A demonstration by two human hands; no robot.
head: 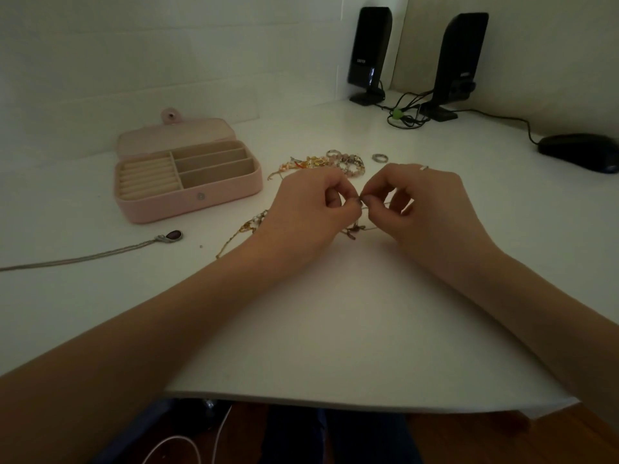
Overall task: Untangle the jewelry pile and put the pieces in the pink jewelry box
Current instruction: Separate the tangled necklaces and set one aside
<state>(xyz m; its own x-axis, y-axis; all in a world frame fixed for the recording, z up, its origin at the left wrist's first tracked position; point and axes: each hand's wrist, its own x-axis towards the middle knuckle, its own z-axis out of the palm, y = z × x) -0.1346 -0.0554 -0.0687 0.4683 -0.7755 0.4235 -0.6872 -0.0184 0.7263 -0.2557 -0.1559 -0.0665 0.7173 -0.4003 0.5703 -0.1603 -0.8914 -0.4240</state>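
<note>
My left hand point(301, 209) and my right hand point(422, 205) meet at the middle of the white desk, each pinching a thin tangled chain point(355, 229) between thumb and fingertips. Part of the gold chain point(246, 226) trails out to the left under my left wrist. Behind my hands lies the jewelry pile point(321, 164) of gold and beaded pieces. The pink jewelry box point(191, 202) stands open at the left, its beige compartments bare. A silver ring point(380, 158) lies apart at the pile's right.
A silver necklace with a dark oval pendant point(172, 235) stretches across the desk's left side. Two black speakers point(370, 55) with cables stand at the back right, and a black mouse point(579, 152) sits at the far right. The desk's front edge point(335, 398) is near.
</note>
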